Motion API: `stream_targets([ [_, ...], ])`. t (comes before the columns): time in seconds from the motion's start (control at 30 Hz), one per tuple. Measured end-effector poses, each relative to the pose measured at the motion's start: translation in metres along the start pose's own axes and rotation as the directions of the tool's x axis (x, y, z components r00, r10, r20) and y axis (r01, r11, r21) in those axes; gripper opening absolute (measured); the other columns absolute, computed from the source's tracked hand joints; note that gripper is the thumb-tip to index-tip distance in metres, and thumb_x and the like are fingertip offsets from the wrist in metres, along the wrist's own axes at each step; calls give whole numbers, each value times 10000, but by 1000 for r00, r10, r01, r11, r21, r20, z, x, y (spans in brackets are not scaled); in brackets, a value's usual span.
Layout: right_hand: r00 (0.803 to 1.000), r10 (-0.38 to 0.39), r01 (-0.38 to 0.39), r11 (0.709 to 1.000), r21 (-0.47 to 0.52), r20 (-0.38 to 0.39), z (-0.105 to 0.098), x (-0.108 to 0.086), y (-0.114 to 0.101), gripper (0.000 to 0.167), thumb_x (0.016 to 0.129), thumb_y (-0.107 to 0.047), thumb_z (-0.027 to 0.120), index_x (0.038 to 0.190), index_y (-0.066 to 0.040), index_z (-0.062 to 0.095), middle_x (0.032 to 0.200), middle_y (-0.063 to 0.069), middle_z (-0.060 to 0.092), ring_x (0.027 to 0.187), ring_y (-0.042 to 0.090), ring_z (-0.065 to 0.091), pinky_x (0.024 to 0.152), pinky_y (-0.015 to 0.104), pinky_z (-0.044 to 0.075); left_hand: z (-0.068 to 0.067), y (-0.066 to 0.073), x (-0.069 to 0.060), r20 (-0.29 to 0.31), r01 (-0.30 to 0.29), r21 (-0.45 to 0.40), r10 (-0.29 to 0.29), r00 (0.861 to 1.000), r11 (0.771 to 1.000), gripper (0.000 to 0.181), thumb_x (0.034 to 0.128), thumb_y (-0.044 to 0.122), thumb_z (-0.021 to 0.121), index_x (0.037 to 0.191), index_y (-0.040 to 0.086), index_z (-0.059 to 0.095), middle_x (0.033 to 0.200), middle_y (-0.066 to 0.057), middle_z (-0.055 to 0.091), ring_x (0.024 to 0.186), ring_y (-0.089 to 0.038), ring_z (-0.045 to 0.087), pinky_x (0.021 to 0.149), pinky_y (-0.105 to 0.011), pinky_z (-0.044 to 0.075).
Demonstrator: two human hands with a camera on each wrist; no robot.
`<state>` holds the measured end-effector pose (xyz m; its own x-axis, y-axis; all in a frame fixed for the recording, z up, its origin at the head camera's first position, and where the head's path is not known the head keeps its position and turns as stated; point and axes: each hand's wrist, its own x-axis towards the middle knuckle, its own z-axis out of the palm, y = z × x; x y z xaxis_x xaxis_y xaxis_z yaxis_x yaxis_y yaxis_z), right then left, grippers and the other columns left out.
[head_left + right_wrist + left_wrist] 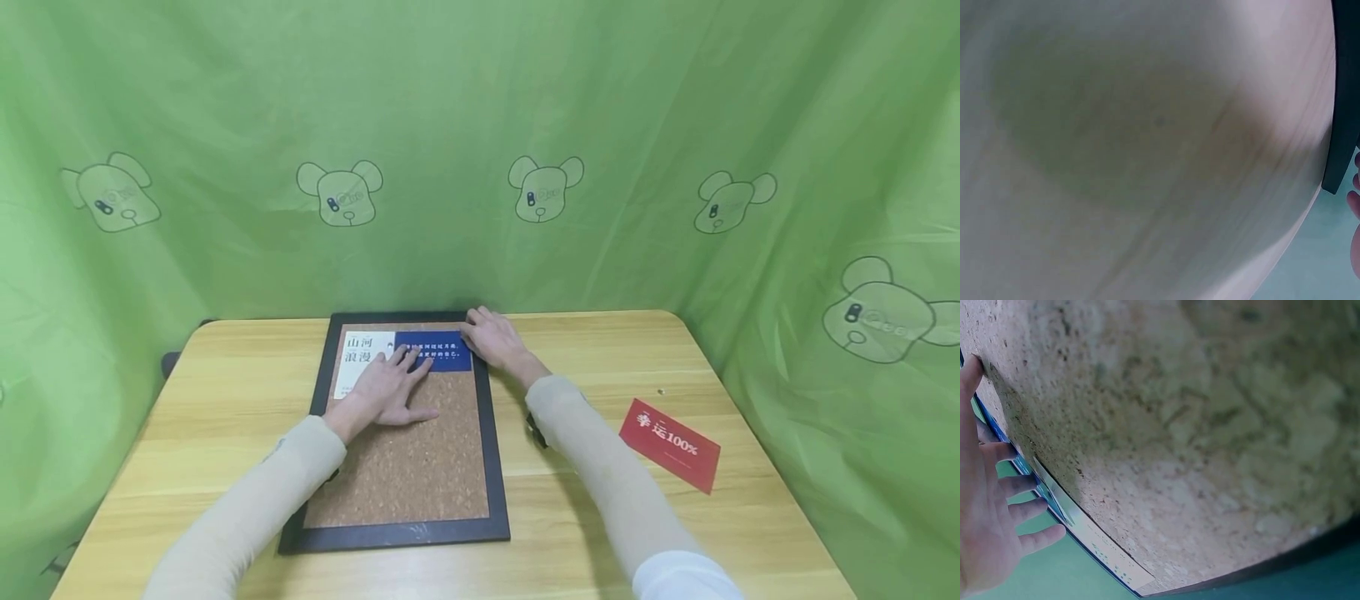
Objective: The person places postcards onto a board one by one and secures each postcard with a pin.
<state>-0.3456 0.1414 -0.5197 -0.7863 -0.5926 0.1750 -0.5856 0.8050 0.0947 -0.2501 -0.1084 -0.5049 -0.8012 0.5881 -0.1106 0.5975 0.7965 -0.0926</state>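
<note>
A cork board (pixel 405 467) with a black frame lies on the table. At its top, a white card (pixel 352 367) with dark characters sits left of a blue card (pixel 450 354) with white lettering. My left hand (pixel 386 392) is spread with straight fingers, its fingertips resting on the blue card; the left wrist view shows that hand (pixel 991 506) beside both cards. At the board's top right corner is my right hand (pixel 495 342), fingers bent over the frame and the blue card's corner. What lies under those fingers is hidden. Only fingertips of that hand (pixel 1355 206) show in the right wrist view.
A red card (pixel 671 446) with white lettering lies at an angle on the wooden table (pixel 585 358), right of my right forearm. A tiny object (pixel 662 391), too small to identify, is above it. A green curtain (pixel 450 100) surrounds the table's back and sides.
</note>
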Motion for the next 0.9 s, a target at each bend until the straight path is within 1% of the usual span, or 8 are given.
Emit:
stream_targets([
  [0.27,1000,3,-3,1000,-2,-18,4,-3,3,240,1079,-305,597,1190,-176,766,1103,30,640,1020,200,568,898,354,553,1,0,0,1,2,-7,-2,1000,1000,1034,929,866,404,1673,154,317,1720,-202,330,1580,-435,359,1210,-591,433],
  [0.6,1000,11,-11,1000,0,15,1,-3,3,279,1081,-338,589,1216,-180,774,1148,37,656,1064,215,582,937,372,548,1,-1,0,3,3,8,-3,1000,1000,1029,934,867,387,1673,156,317,1719,-198,337,1578,-430,366,1198,-580,446],
  [0.77,1000,-13,14,999,-34,25,1,-4,3,310,1086,-368,565,1218,-176,770,1172,48,660,1082,222,595,943,384,562,2,-1,0,3,-1,10,1,1000,1000,1029,935,866,385,1673,152,316,1718,-203,337,1575,-433,370,1194,-583,449],
  [0.9,1000,-26,27,998,-53,16,2,-4,4,326,1089,-381,552,1213,-172,769,1174,51,656,1081,224,594,944,385,563,1,0,0,-1,0,9,0,1000,1000,1029,933,865,391,1672,152,319,1717,-203,340,1573,-434,372,1193,-584,450],
])
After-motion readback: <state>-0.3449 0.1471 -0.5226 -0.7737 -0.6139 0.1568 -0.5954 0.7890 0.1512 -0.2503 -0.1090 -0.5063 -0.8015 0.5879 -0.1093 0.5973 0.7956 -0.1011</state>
